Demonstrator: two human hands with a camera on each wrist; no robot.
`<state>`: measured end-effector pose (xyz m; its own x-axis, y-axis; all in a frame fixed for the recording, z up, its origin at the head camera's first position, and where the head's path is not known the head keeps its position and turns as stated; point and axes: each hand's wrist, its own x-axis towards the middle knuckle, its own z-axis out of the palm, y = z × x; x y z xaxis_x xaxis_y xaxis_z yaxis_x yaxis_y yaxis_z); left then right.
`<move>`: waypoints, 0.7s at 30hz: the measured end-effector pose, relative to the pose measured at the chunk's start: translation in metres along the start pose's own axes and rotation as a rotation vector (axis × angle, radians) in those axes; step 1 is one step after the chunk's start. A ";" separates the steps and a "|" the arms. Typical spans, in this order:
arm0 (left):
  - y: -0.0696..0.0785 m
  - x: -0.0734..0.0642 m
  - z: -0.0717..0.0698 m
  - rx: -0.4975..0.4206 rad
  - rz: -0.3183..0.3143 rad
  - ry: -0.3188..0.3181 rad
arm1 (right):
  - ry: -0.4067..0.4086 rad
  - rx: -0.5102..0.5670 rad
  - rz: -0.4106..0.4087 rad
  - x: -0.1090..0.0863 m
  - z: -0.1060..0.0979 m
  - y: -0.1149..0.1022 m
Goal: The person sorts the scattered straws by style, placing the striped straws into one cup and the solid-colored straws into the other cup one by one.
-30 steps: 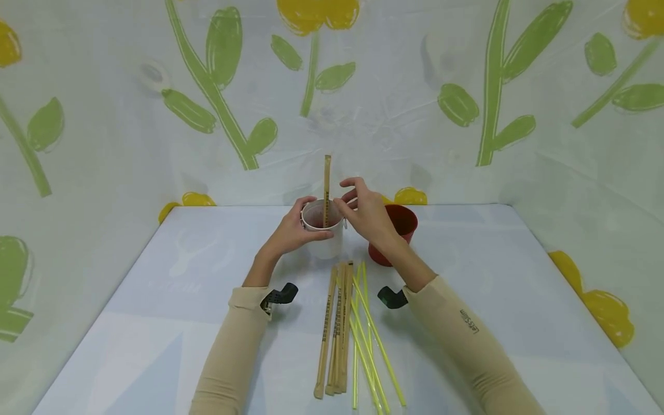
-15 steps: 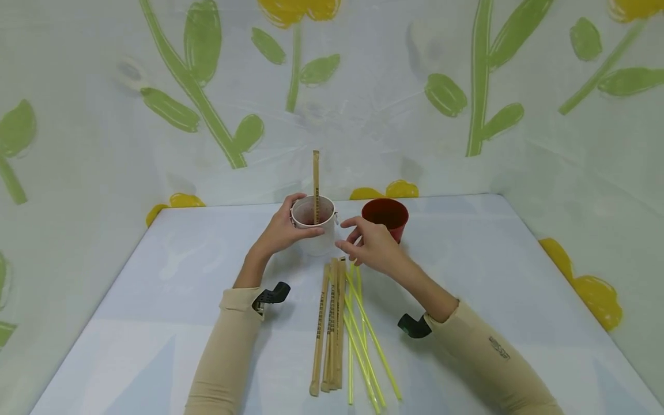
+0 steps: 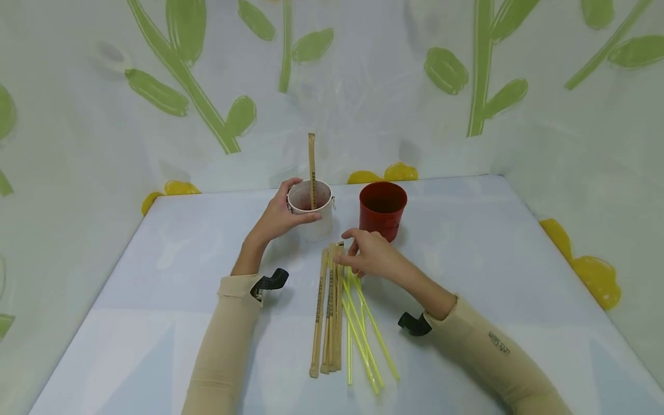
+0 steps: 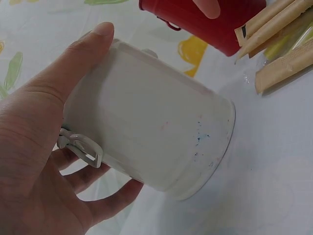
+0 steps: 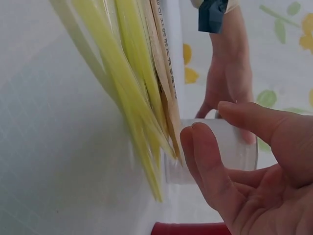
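Observation:
My left hand (image 3: 277, 216) grips a small white metal bucket (image 3: 317, 228) around its left side, thumb across the near wall. One slim stick in a brown printed paper wrapper (image 3: 312, 158) stands upright in it. My right hand (image 3: 376, 253) hovers over the far ends of the loose sticks, holding nothing, thumb and fingers apart in the right wrist view. Below it lie several brown paper-wrapped sticks (image 3: 330, 323) and, to their right, several thin yellow straws (image 3: 369, 351). Whether the right fingers touch any of them I cannot tell.
A red bucket (image 3: 382, 223) stands at the back, right of the white one and just behind my right hand. The white table (image 3: 467, 276) reaches back to a wall sheet printed with green leaves and yellow flowers.
My right hand has come away from the white bucket's rim, moving down and toward me over the loose sticks. The left hand still holds the bucket; the head view has shifted.

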<state>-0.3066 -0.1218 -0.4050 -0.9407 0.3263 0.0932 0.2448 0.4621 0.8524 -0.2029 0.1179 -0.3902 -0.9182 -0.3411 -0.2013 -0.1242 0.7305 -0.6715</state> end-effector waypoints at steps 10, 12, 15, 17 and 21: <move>0.001 0.001 -0.002 -0.012 -0.009 -0.012 | -0.035 -0.066 0.030 -0.001 0.012 -0.008; 0.000 0.001 -0.001 -0.013 -0.002 -0.011 | -0.036 -0.080 0.037 -0.002 0.015 -0.010; 0.001 0.000 0.000 -0.003 0.010 -0.004 | -0.024 -0.118 0.031 -0.004 0.022 -0.011; 0.000 0.000 0.000 0.002 0.021 0.003 | -0.001 -0.152 0.013 -0.004 0.026 -0.012; -0.001 0.000 0.000 0.008 0.037 0.014 | 0.049 -0.216 -0.028 -0.004 0.033 -0.013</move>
<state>-0.3064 -0.1218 -0.4056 -0.9340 0.3320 0.1320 0.2816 0.4568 0.8438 -0.1849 0.0908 -0.4042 -0.9296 -0.3382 -0.1463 -0.2230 0.8325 -0.5071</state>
